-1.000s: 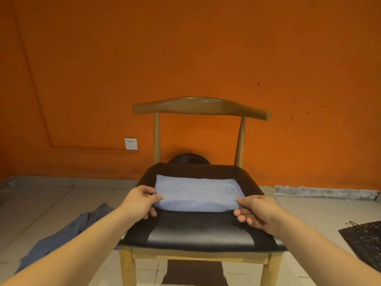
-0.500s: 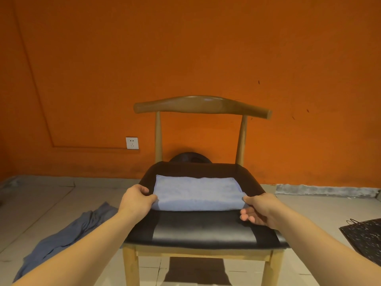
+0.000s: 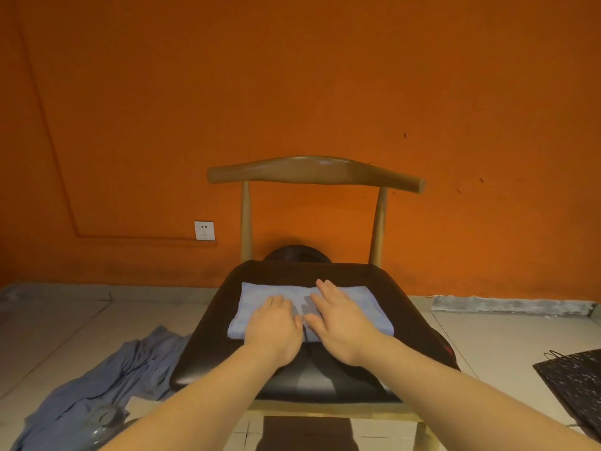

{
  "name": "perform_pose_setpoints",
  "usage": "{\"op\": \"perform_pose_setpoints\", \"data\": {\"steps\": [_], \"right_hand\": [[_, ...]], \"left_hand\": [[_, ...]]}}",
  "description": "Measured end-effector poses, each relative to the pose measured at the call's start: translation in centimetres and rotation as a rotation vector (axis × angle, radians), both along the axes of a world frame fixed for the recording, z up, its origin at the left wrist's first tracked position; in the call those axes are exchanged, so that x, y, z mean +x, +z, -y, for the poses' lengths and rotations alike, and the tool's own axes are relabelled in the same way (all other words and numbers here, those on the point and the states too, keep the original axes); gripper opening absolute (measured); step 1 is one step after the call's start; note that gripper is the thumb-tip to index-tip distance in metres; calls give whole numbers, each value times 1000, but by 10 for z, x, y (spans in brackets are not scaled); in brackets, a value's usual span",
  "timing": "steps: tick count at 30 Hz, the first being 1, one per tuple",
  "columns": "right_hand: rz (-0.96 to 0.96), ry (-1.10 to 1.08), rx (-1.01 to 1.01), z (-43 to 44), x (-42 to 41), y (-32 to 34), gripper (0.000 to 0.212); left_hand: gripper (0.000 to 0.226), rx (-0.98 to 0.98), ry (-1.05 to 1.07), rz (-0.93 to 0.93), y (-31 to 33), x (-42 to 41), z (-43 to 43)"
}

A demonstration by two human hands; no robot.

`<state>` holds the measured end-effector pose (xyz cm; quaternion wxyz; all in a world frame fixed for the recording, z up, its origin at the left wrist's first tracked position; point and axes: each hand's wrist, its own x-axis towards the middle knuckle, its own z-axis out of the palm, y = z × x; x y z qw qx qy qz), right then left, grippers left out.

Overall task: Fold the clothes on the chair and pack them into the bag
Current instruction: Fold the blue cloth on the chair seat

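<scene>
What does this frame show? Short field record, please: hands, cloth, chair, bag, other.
left hand: flat on the folded cloth, fingers straight
right hand: flat on it too, beside the left
folded cloth: light blue, on the seat of the chair
chair: wooden frame, black seat
bag: dark, speckled, on the floor at right
garment: grey-blue, crumpled on the floor at left
progress: cloth not yet packed

Home room: orange wall [image 3: 292, 76], socket [image 3: 204, 230], tiled floor [image 3: 65, 323] (wooden chair [image 3: 315, 172]).

Both my arms reach forward; my left hand [image 3: 274, 327] and right hand [image 3: 338, 320] lie flat, palms down, fingers straight, side by side.
</scene>
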<state>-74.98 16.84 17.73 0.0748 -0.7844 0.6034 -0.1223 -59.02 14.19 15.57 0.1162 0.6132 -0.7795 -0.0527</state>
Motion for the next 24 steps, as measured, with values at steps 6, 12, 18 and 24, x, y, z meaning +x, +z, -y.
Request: {"op": "perform_pose_setpoints", "data": {"steps": [6,12,18,24], "right_hand": [[-159,-75,162,5,-29,-28,108],[-170,-111,210,21,-27,-20,79],[-55,-140,-8,72,-46,-8,53],[-173,-154,171,90,-66,-32,76]], "left_hand": [[78,172,78,174,-9,13,-4],[83,278,155,182,21,9,14],[87,122,193,144,7,19,45],[95,239,176,251,-3,27,48]]}}
